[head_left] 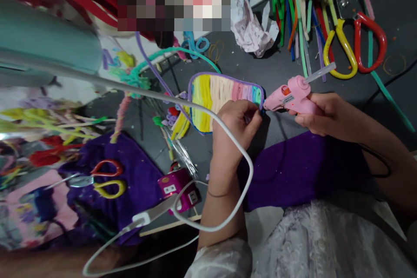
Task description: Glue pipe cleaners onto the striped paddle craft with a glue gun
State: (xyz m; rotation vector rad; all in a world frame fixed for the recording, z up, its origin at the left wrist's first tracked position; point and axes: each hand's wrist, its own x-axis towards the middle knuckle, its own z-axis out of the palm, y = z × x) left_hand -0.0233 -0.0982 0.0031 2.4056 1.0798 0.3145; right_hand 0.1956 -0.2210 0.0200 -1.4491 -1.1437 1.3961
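A pink hot glue gun [295, 94] is gripped in my right hand [329, 115], a clear glue stick [322, 73] jutting from its back. Its nozzle points left and meets the right edge of a rounded panel [221, 89] of striped pipe cleaners in yellow, cream, pink, lilac and teal. Purple pipe cleaner borders this panel, with a long purple end [159, 74] trailing off at the left. My left hand [236, 128] lies over the panel's near right part, fingers pinched at its edge close to the nozzle. What sits between those fingertips is mostly hidden.
Yellow-and-red scissors [345, 54] and many pipe cleaners [293, 13] lie at the upper right beside crumpled paper [252, 26]. A white cable [195, 104] loops across in front of my left forearm. At lower left are a magenta power outlet block [179, 189], more scissors [109, 178] and purple cloth [130, 169].
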